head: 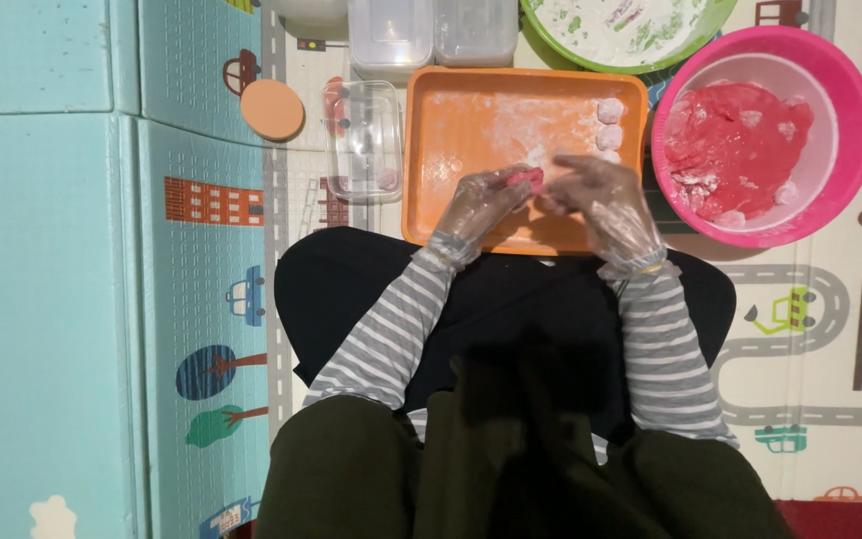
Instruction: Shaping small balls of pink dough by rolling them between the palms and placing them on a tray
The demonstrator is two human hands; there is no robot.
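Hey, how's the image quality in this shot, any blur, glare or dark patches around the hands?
Head view: even, soft light over the orange plastic tray; the left hand and right hand, both in thin clear gloves, look slightly soft around the small pink dough piece; mild sheen on the clear plastic container; the dark lap at the bottom loses detail in shadow.

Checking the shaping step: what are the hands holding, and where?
A small pink dough piece, pinched between the left hand and right hand fingertips, over the orange tray.

The tray [451, 120] lies between the clear box [363, 140] on its left and the bowl [850, 100] on its right — dough balls [610, 125] on it.
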